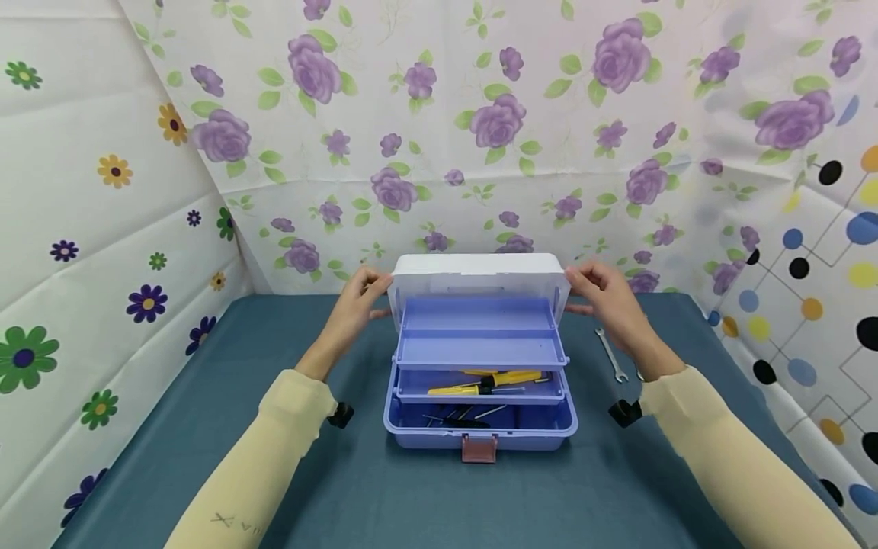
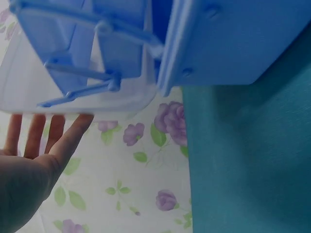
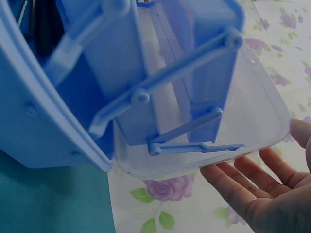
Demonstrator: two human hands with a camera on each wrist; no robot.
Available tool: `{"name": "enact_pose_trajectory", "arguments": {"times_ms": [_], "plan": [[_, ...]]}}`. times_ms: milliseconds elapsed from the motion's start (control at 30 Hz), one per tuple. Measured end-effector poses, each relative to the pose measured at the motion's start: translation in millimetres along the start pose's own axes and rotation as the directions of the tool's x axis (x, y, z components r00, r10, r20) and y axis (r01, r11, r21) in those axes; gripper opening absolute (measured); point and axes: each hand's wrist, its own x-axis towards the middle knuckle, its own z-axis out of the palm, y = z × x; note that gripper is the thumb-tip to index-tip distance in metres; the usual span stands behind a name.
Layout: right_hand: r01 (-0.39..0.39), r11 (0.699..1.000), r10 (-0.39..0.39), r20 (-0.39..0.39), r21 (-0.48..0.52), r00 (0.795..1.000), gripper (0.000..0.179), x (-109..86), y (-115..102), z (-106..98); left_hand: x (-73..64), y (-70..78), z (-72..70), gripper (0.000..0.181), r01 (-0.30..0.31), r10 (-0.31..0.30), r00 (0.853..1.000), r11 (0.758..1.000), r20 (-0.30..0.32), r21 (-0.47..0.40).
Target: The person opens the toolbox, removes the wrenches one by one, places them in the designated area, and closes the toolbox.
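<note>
An opened blue toolbox stands on the table, its stepped trays raised on side link arms. Its whitish see-through lid is tilted up at the back. At the lid's left edge, my left hand grips with thumb and fingers; in the left wrist view its fingertips meet the rim. My right hand holds the opposite edge, thumb at the rim and fingers along the side. Yellow-handled screwdrivers lie in the lower tray, and dark slender tools in the base.
A double-ended wrench lies to the right of the toolbox, with part of another item by my right wrist. The pinkish latch hangs at the toolbox front. A floral curtain rises behind the blue-green table.
</note>
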Motion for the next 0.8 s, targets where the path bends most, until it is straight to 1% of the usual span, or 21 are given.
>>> {"name": "enact_pose_trajectory", "arguments": {"times_ms": [133,300,433,500,667,800], "plan": [[0.022,1.0,-0.022,-0.01,0.013,1.0,0.04,-10.5,1.3,2.4,-9.2,-2.4,5.5,0.026,-0.047,0.046,0.998,0.999,-0.044,-0.024],[0.06,0.996,-0.058,-0.022,0.073,0.998,0.032,-22.2,3.7,2.7,-20.2,-3.8,9.8,0.02,-0.095,0.093,0.994,0.995,-0.056,-0.04],[0.077,0.985,-0.074,-0.021,0.152,0.997,0.022,-28.4,7.3,1.6,-27.4,-6.7,9.8,0.02,-0.119,0.118,0.992,0.993,-0.044,-0.022],[0.08,0.984,-0.079,-0.014,0.157,0.997,0.019,-31.0,8.9,1.2,-30.6,-8.1,9.1,0.02,-0.131,0.131,0.991,0.991,-0.038,-0.019],[0.094,0.987,-0.096,0.006,0.134,0.995,0.017,-36.6,12.6,0.0,-36.5,-11.7,6.3,0.017,-0.146,0.146,0.989,0.989,-0.024,-0.002],[0.101,0.979,-0.111,0.05,0.175,0.993,0.019,-41.6,14.6,-3.7,-41.2,-13.0,3.9,0.019,-0.161,0.16,0.987,0.987,0.009,0.016]]}}
